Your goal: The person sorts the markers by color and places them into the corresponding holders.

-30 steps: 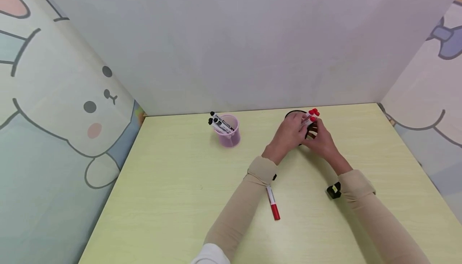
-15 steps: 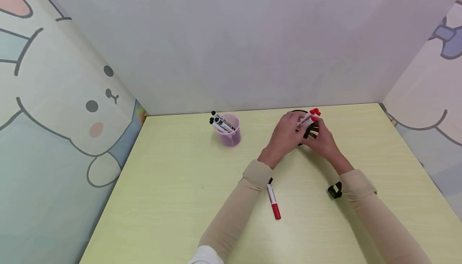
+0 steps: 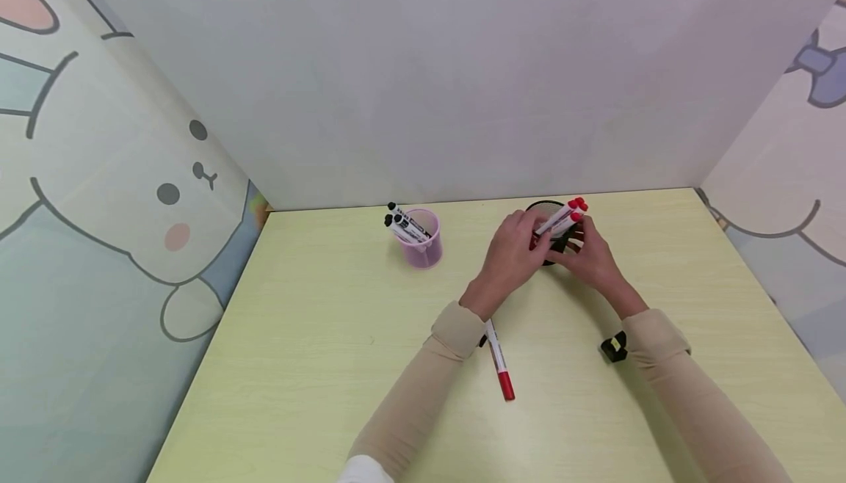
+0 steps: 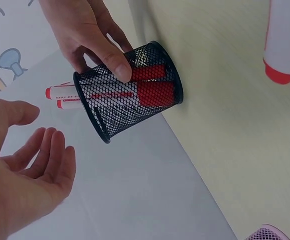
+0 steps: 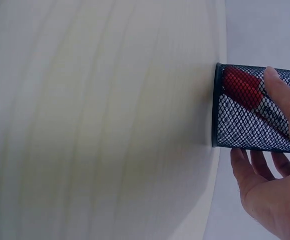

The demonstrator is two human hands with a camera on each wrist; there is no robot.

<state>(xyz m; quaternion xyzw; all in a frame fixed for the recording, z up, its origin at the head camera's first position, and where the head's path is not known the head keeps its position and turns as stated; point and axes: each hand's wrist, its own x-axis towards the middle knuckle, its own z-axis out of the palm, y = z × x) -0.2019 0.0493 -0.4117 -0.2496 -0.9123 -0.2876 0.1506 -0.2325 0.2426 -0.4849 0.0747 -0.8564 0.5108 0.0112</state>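
A black mesh pen cup [image 4: 125, 120] stands upright at the back right of the table, with several red-and-white markers [image 3: 562, 222] leaning in it, their red tips above the rim. My right hand [image 3: 591, 259] grips the cup's side, thumb and fingers around the mesh [image 5: 229, 127]. Beside the cup is my left hand [image 3: 512, 252], its fingers loosely bent and holding nothing; the left wrist view shows a gap between these fingers [image 4: 57, 155] and the rim. A single red-capped marker [image 3: 500, 365] lies on the table near my left cuff, partly hidden by it.
A lilac pen cup [image 3: 423, 254] holding several black-tipped white markers [image 3: 410, 227] stands at the back, left of my hands. The light wooden table [image 3: 317, 336] meets a pale back wall [image 3: 423, 86]. A small black device [image 3: 614, 347] sits at my right cuff.
My left hand has drawn back to the left, away from the red-tipped markers, uncovering more of the mesh cup. My right hand has kept its grip on the cup.
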